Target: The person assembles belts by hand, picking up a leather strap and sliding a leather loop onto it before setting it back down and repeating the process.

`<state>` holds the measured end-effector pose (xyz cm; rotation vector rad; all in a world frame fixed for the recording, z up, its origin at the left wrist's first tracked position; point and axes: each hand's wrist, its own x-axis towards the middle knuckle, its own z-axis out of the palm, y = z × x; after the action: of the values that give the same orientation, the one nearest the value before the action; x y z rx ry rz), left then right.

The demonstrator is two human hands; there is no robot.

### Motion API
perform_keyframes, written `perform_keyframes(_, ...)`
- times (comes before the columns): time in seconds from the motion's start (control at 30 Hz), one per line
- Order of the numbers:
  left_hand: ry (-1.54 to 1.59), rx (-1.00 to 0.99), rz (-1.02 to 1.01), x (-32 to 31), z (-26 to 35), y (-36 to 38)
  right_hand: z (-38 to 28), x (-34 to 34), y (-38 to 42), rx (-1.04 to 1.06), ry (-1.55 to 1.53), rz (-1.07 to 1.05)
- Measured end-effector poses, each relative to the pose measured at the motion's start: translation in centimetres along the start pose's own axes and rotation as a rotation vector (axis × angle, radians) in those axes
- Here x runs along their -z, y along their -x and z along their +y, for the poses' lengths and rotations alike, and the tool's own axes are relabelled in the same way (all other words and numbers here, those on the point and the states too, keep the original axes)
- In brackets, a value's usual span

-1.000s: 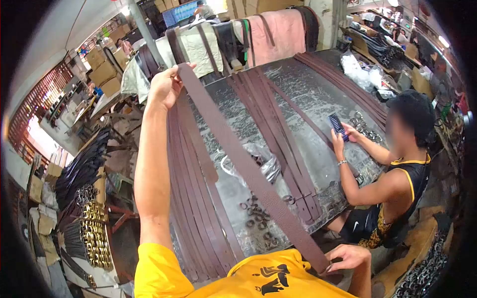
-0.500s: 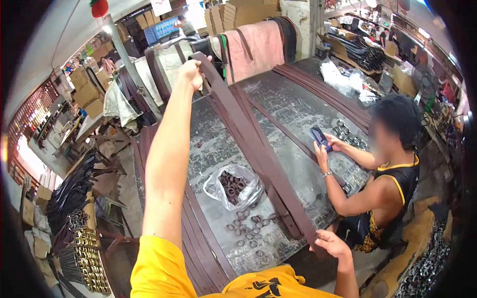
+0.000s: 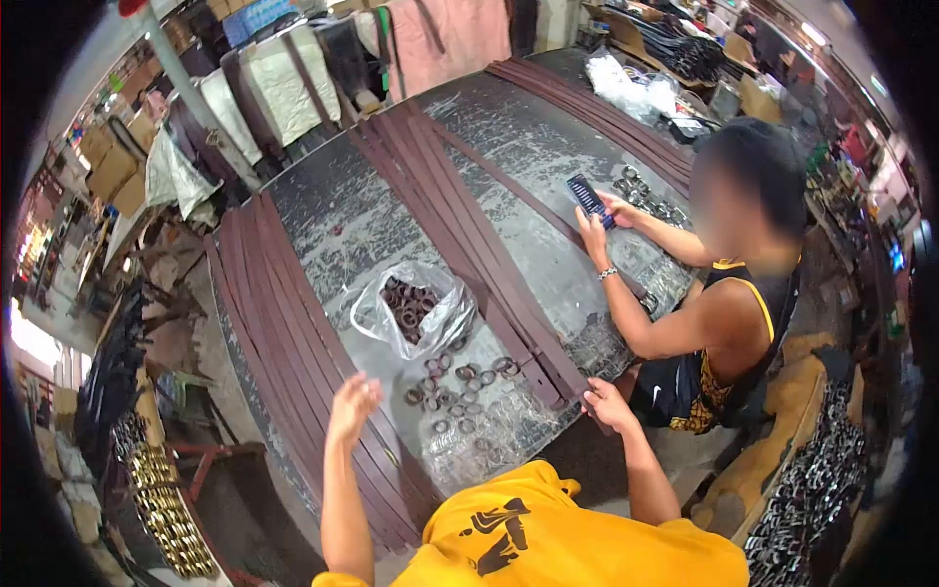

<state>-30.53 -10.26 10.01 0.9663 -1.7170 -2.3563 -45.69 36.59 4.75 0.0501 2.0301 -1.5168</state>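
Observation:
My right hand pinches the near end of a long dark brown leather strap, close to the table's front edge. That strap lies along a pile of similar straps running toward the far side. My left hand is raised over the left-hand row of brown straps, fingers loosely apart and slightly blurred, with nothing visible in them. Between the two rows sits a clear plastic bag containing small dark brown rings. More loose rings are scattered on the table in front of it.
The worn dark table stretches ahead. At its right side a co-worker holds a phone, near metal buckles. More straps lie at the far right. Hanging buckles flank both sides, gold and silver.
My left hand has let go of the strap's far end and come back, down near my body. The strap now lies on the pile. My right hand still grips its near end.

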Motion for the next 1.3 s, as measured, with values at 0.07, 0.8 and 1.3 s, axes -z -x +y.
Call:
perform_keyframes(0.07, -0.016, 0.102, 0.104, 1.1, -5.0, 5.5, 0.3, -0.1, -1.9, 0.083, 0.036, -0.025)
perform_keyframes(0.8, -1.187, 0.005, 0.502, -5.6, -12.2, 13.4, -1.1, -14.7, 0.7, 0.443, 0.708, -0.121)
perform_keyframes(1.3, -1.217, 0.074, 0.42, -6.1, -13.0, 11.6, -1.2, -17.6, 2.3, 0.445, 0.701, -0.121)
